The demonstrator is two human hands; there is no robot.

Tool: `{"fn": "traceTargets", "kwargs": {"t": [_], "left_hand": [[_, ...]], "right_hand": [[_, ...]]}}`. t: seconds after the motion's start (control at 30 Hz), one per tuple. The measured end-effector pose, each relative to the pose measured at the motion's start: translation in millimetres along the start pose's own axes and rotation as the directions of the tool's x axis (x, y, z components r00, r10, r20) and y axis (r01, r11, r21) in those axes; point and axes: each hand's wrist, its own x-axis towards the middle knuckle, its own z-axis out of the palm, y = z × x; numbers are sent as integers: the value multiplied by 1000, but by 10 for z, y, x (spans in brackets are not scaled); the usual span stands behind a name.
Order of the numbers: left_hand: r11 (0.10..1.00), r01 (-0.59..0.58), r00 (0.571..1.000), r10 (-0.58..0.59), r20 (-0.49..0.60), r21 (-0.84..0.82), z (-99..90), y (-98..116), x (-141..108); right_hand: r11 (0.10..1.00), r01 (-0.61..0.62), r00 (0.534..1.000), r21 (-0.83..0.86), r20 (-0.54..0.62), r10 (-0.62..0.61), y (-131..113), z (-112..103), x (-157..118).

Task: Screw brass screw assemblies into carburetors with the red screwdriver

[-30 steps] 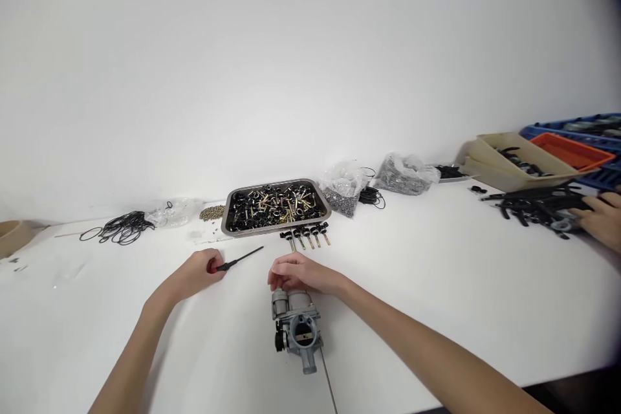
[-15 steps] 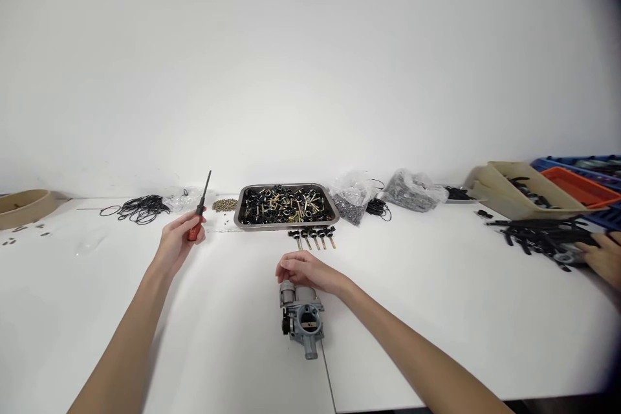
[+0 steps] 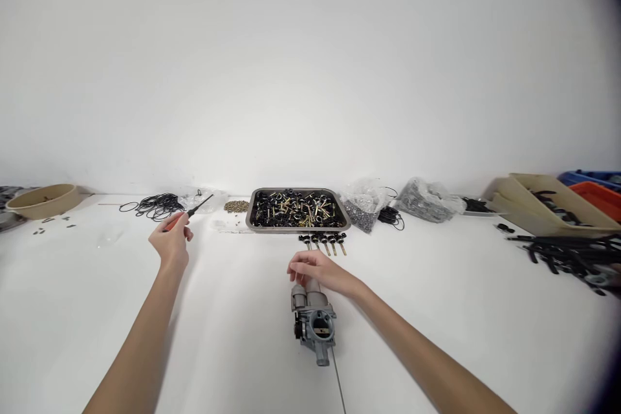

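My left hand [image 3: 171, 238] is raised over the left part of the table, closed round the red handle of a screwdriver [image 3: 193, 208]. The dark shaft slants up to the right, its tip touching nothing. A grey metal carburetor [image 3: 314, 323] sits on the table, its round bore facing me. My right hand [image 3: 317, 270] rests at the far end of the carburetor with its fingers curled round that end. The fingertips are partly hidden behind the body. Just beyond this hand several black-headed parts with brass-coloured stems [image 3: 327, 244] lie in a row.
A metal tray [image 3: 298, 230] of similar parts stands against the wall. Left of it are small brass pieces [image 3: 236, 206], black rubber rings [image 3: 158, 206] and a beige bowl [image 3: 46, 207]. To the right lie plastic bags [image 3: 429, 199], a beige bin [image 3: 548, 217] and black hoses [image 3: 567, 255].
My left hand has shifted left and turned, tipping the screwdriver from nearly upright to slanting right. My right hand stays at the carburetor. Another person's hand has left the right edge. The view has swung left.
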Motion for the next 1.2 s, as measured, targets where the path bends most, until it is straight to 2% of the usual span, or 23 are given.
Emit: {"fn": "traceTargets", "kwargs": {"t": [0.1,0.17,0.23,0.33,0.4,0.47,0.5,0.57,0.63,0.7,0.77,1.0,1.2], "left_hand": [[1000,15,1000,-16,20,22,33,-44,-44],[999,25,999,-27,35,38,55,-70,-77],[998,29,998,-31,46,50,73,-88,-107],[998,28,998,-31,59,55,93,-105,-136],[998,27,997,-31,69,57,103,-115,-142],[998,25,997,-29,78,59,113,-125,-145],[998,24,996,-29,81,60,117,-129,-149],[998,24,996,-29,82,62,126,-138,-161],[997,31,996,-36,82,64,131,-152,-179],[997,44,995,-49,84,63,133,-175,-191],[996,66,994,-71,86,61,128,-210,-189],[989,139,983,-144,116,50,94,-344,-128],[989,144,982,-147,122,36,90,-344,-135]], "right_hand": [[956,72,992,-285,-76,-97,-298,-210,44],[917,89,985,-388,-103,-139,-554,-413,75],[905,88,973,-417,-158,-168,-815,-634,83],[908,127,913,-399,-309,-264,-1116,-929,42],[917,217,831,-335,-429,-353,-1198,-1080,15],[915,284,762,-286,-512,-397,-1173,-1196,28],[918,284,752,-278,-529,-393,-1125,-1244,54],[927,207,780,-313,-519,-350,-981,-1325,138],[907,62,839,-417,-471,-274,-805,-1385,242],[838,-64,890,-542,-410,-198,-636,-1423,343],[761,-137,915,-634,-375,-148,-495,-1432,435],[584,-228,907,-779,-388,-162,-190,-1266,718],[427,-321,869,-845,-442,-221,-52,-1234,765]]}}
